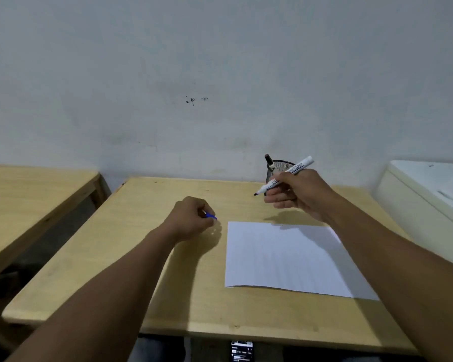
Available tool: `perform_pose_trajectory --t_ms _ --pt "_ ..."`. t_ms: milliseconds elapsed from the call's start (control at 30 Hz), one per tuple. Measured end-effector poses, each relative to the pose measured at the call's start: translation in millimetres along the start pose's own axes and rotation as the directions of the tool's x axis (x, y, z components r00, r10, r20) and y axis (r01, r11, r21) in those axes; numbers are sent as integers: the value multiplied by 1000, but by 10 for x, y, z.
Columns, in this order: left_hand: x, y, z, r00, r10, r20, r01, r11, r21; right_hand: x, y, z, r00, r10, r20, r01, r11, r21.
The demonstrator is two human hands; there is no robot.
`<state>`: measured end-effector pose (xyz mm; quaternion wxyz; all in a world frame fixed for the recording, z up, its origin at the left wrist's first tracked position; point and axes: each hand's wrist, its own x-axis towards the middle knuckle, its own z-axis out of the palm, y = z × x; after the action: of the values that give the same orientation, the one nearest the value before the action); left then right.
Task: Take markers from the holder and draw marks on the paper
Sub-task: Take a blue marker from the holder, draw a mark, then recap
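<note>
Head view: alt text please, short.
The right hand holds an uncapped marker above blank paper on a wooden table. The left hand grips a blue cap; a mesh holder stands behind.

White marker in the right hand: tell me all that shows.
The white marker with black print on its barrel is uncapped, its dark tip bare and pointing down-left. It looks like plastic. The right hand grips it mid-barrel, tilted, tail end up-right, above the wooden table, beyond the white paper's far edge. It touches only the hand.
</note>
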<state>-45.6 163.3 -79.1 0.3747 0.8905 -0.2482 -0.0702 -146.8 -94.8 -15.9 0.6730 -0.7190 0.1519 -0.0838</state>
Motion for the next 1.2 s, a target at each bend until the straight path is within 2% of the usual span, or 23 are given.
perform_pose_trajectory --t_ms 133,300,433,600,800,1200 --pt "60 36 297 998 31 49 -34 997 66 115 339 371 998 -54 -39 54 998 -13" --pt "106 -60 444 998 69 2 -69 992 109 248 607 683 987 -51 -151 52 999 -1" --pt "46 -128 556 988 111 -105 -100 990 103 329 776 824 988 -12 -156 23 997 72" --pt "5 -160 566 980 142 -137 -137 990 42 354 974 836 976 -70 -204 64 997 -33" --pt "26 -198 612 972 180 -151 -171 983 69 363 1056 831 972 -140 -188 114 983 -144" --pt "41 -192 615 978 172 -121 -160 982 102 364 1089 817 981 -135 -140 114 982 -149"
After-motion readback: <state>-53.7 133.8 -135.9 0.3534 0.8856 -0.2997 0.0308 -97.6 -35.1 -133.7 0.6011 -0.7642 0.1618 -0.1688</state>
